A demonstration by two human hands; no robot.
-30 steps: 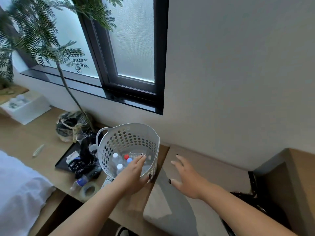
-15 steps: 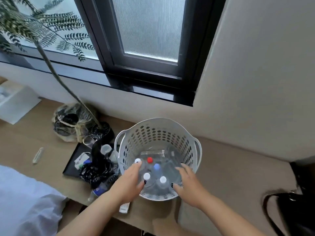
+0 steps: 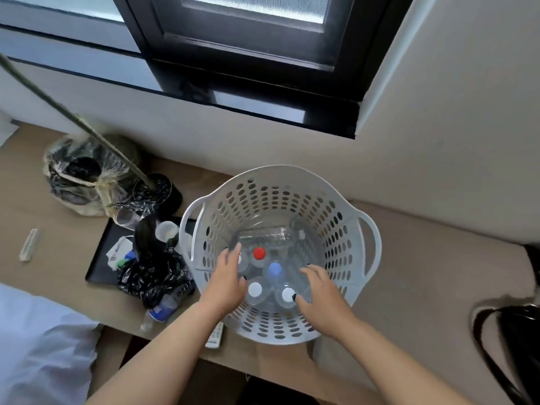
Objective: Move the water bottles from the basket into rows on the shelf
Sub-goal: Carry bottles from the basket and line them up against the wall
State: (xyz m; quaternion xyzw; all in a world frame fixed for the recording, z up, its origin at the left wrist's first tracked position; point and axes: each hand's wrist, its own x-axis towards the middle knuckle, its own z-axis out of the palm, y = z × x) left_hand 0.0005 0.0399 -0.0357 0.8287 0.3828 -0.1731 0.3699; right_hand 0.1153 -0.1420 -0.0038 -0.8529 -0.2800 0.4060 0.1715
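Head view. The white perforated basket (image 3: 280,252) stands on the wooden tabletop (image 3: 423,273) below the window (image 3: 248,39). All visible water bottles (image 3: 274,276) are inside the basket. Most stand upright and packed together near the front wall, showing a red cap (image 3: 259,253), a blue cap (image 3: 275,268) and two white caps (image 3: 254,289). One clear bottle (image 3: 266,233) lies on its side behind them. No bottle is on a shelf, so the task is judged to be at its start.

Both hands are inside the basket rim. The left hand (image 3: 226,277) is extended over the left-hand bottles, fingers fairly straight; it grips nothing. The right hand (image 3: 320,290) hovers over the right-hand bottles with fingers loosely spread and slightly bent; it also holds nothing. Whether the fingertips touch a bottle cannot be determined.

Handling judgement: the bottles appear to be thin clear plastic and filled, so each is moderately heavy, smooth and possibly slippery, and the wall may give under a hard squeeze. The recommended hold is around the neck just below the cap, or around the upper body once lifted clear of its neighbours. The upright bottles offer the easiest access; the lying bottle requires a grasp around its middle.

To the left of the basket are a black tray (image 3: 99,267) with crumpled wrappers, a plant pot (image 3: 157,191) and a tied plastic bag (image 3: 84,176). A dark bag (image 3: 514,340) lies at the right edge.
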